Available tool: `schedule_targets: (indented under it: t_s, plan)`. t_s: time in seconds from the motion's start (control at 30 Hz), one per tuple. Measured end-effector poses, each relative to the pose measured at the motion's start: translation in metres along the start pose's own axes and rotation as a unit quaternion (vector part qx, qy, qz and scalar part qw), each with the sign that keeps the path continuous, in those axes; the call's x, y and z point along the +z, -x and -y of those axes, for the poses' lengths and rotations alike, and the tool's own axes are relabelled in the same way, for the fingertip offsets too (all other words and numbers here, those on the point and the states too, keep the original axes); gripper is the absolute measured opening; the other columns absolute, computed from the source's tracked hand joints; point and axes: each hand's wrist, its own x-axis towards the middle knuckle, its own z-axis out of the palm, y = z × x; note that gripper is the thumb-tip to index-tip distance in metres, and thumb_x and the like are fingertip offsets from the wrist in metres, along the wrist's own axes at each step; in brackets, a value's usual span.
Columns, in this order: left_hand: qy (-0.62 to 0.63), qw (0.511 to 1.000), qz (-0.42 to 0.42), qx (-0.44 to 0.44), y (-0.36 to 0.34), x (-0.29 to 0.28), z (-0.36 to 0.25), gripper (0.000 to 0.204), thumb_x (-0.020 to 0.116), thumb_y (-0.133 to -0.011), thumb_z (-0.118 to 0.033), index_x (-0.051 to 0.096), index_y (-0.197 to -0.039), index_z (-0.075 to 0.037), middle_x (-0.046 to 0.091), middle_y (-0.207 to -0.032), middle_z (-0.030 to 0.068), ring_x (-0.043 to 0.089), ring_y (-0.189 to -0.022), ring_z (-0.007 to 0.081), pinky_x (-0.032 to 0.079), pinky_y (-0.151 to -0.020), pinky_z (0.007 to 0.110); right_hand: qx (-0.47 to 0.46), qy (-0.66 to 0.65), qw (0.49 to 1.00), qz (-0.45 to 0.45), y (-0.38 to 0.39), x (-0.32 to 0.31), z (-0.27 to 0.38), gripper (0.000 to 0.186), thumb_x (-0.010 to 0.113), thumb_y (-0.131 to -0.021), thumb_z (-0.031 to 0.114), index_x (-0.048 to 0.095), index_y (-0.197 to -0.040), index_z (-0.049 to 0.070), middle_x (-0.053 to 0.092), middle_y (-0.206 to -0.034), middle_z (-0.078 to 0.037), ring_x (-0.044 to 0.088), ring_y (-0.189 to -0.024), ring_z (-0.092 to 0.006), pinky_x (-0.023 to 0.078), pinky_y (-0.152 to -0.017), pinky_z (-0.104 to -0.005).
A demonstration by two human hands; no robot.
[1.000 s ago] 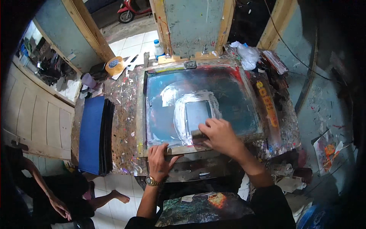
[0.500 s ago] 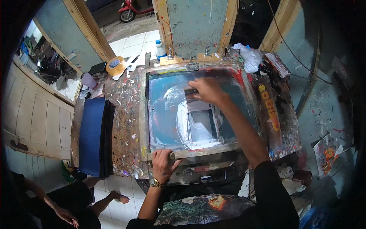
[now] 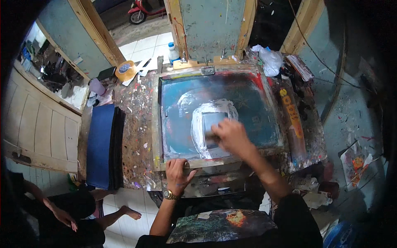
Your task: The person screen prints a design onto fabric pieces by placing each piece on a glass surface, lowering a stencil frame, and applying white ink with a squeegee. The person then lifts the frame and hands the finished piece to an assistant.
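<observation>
A screen printing frame (image 3: 158, 136) with a blue-green mesh lies on the worktable, and thick white ink (image 3: 197, 132) rings a pale rectangle in its middle. My right hand (image 3: 231, 134) is closed on a small dark squeegee (image 3: 212, 137), slightly blurred, over the near part of that rectangle. My left hand (image 3: 177, 173) grips the frame's near wooden edge, fingers curled over it and thumb toward the right. A metal clamp (image 3: 208, 70) sits at the frame's far edge.
A stack of dark blue sheets (image 3: 100, 144) lies on the paint-spattered table's left side. Behind are a tape roll (image 3: 125, 71), a blue-capped bottle (image 3: 173, 53) and a white plastic bag (image 3: 271, 62). Another person's hand (image 3: 64, 218) rests at lower left.
My right hand has drawn the squeegee from the rectangle's far end toward me. White ink now shows along the far end, where the hand was. My left hand keeps its place.
</observation>
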Motion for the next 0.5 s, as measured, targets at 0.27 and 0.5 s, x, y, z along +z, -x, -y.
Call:
schedule_targets:
  t_s: [0.27,0.5]
  plan:
    - [-0.004,1.0,0.0,0.01,0.0,0.007,0.002,0.052,0.089,-0.071,-0.03,0.06,-0.106,-0.005,0.062,-0.095,0.0114,0.059,-0.092,0.0336,0.044,-0.089,0.045,0.025,0.035,0.998,-0.049,-0.038,0.024,-0.034,0.02,0.075,-0.084,0.023,0.065,-0.099,0.013,0.064,-0.09,-0.011,0.065,-0.094,-0.0328,0.052,-0.08,-0.0476]
    - [-0.001,1.0,-0.001,0.006,0.003,0.004,0.001,0.051,0.09,-0.07,-0.026,0.06,-0.107,-0.005,0.062,-0.093,0.01,0.059,-0.09,0.0327,0.044,-0.087,0.045,0.031,0.03,0.999,-0.017,0.067,0.011,0.049,0.016,0.067,-0.091,0.024,0.067,-0.101,0.012,0.062,-0.087,-0.007,0.064,-0.089,-0.0272,0.049,-0.079,-0.0423]
